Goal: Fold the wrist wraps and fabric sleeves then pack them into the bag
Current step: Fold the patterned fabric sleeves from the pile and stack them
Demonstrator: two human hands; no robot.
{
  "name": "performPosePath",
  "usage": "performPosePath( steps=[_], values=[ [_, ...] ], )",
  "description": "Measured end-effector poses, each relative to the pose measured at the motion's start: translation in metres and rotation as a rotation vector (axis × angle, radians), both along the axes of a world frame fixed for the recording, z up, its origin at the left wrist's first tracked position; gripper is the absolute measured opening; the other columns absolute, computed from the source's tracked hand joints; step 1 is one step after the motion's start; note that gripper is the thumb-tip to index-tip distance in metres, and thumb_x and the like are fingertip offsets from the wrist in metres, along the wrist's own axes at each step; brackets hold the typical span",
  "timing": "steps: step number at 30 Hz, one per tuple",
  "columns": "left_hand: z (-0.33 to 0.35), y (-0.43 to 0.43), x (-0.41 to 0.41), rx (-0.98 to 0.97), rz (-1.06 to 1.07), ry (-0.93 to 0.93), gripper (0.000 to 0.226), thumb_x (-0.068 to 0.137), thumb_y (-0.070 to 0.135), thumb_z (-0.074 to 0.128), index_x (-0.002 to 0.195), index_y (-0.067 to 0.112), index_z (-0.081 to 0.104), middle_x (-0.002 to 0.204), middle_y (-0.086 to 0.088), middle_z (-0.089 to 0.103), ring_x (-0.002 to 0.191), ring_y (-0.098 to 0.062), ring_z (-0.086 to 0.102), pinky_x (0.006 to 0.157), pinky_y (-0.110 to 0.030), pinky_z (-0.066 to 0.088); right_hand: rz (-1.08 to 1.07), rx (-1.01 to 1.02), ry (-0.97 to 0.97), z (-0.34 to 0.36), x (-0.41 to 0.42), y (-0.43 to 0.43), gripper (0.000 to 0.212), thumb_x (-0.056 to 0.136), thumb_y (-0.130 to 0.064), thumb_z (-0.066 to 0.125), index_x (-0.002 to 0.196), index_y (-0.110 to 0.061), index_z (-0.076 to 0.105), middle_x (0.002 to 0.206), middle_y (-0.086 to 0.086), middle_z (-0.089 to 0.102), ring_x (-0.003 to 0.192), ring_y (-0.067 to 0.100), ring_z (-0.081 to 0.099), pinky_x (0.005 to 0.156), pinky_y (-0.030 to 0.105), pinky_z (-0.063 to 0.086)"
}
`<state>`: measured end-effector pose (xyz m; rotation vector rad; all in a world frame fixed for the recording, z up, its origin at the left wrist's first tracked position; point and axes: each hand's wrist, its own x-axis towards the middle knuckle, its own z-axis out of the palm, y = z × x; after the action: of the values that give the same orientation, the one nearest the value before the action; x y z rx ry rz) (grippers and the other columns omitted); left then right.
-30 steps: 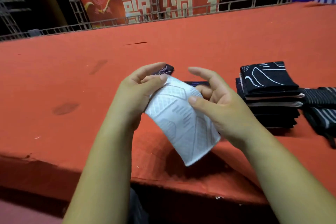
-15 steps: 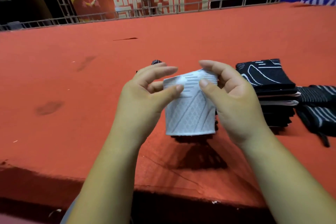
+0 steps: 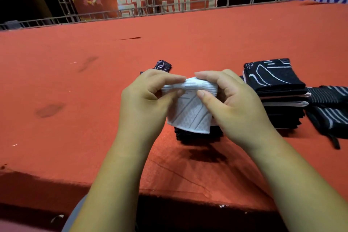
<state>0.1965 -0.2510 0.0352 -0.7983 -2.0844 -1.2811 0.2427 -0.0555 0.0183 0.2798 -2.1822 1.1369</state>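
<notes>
Both hands pinch the white sleeve [image 3: 190,111] at its top edge: left hand [image 3: 145,100] and right hand [image 3: 237,105], fingers curled, above the desk [image 3: 75,118].

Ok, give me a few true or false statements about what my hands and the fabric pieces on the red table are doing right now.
1. The left hand and the right hand both pinch the white sleeve. True.
2. The white sleeve lies flat on the red table. False: the hands hold it up by its top edge over the red table.
3. A stack of folded black pieces sits to the right of the hands. True.
4. An open bag stands beside the stack. False: no bag is in view.
</notes>
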Motion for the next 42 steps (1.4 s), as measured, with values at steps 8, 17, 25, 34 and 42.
performPosePath(
  steps=[8, 17, 25, 34, 42],
  values=[
    [0.004, -0.002, 0.002, -0.106, 0.073, 0.105, 0.023, 0.093, 0.008, 0.08, 0.112, 0.021, 0.083, 0.103, 0.011, 0.073, 0.099, -0.003, 0.066, 0.085, -0.012, 0.042, -0.047, 0.092, 0.058, 0.003, 0.004, 0.001, 0.019, 0.102, -0.019, 0.072, 0.119, -0.028, 0.075, 0.099, -0.01, 0.058, 0.097, 0.002, 0.058, 0.084, 0.011, 0.039],
    [0.009, -0.006, 0.005, -0.199, 0.068, 0.107, 0.023, 0.093, 0.006, 0.074, 0.109, 0.021, 0.081, 0.098, 0.012, 0.072, 0.095, -0.001, 0.065, 0.083, -0.013, 0.044, -0.098, 0.094, 0.081, 0.003, 0.005, -0.003, 0.009, 0.105, -0.024, 0.068, 0.11, -0.024, 0.075, 0.104, -0.003, 0.049, 0.1, 0.007, 0.054, 0.091, 0.017, 0.042],
    [0.016, -0.004, 0.008, 0.197, -0.048, -0.376, 0.017, 0.093, 0.036, 0.082, 0.105, 0.025, 0.079, 0.09, -0.008, 0.077, 0.075, -0.005, 0.064, 0.068, -0.02, 0.052, -0.068, -0.003, 0.036, 0.012, 0.012, -0.007, 0.007, 0.108, -0.028, 0.063, 0.107, -0.025, 0.07, 0.097, -0.014, 0.069, 0.094, 0.005, 0.063, 0.082, 0.018, 0.045],
    [0.003, 0.005, 0.008, 0.245, -0.316, -0.718, 0.022, 0.1, 0.024, 0.075, 0.119, 0.013, 0.076, 0.114, -0.008, 0.081, 0.105, -0.024, 0.077, 0.097, -0.066, 0.056, -0.095, -0.235, 0.009, 0.007, 0.006, -0.008, 0.01, 0.107, -0.024, 0.064, 0.115, -0.027, 0.07, 0.103, -0.018, 0.072, 0.097, 0.001, 0.067, 0.086, 0.019, 0.049],
    [-0.004, 0.013, 0.002, 0.394, -0.217, -0.677, 0.017, 0.1, 0.02, 0.075, 0.113, 0.009, 0.077, 0.104, -0.014, 0.081, 0.092, -0.027, 0.079, 0.068, -0.035, 0.06, 0.042, -0.508, -0.317, 0.004, 0.004, -0.009, 0.045, 0.089, -0.041, 0.087, 0.123, -0.026, 0.063, 0.109, -0.002, 0.081, 0.095, 0.018, 0.08, 0.079, 0.05, 0.066]
  ],
)
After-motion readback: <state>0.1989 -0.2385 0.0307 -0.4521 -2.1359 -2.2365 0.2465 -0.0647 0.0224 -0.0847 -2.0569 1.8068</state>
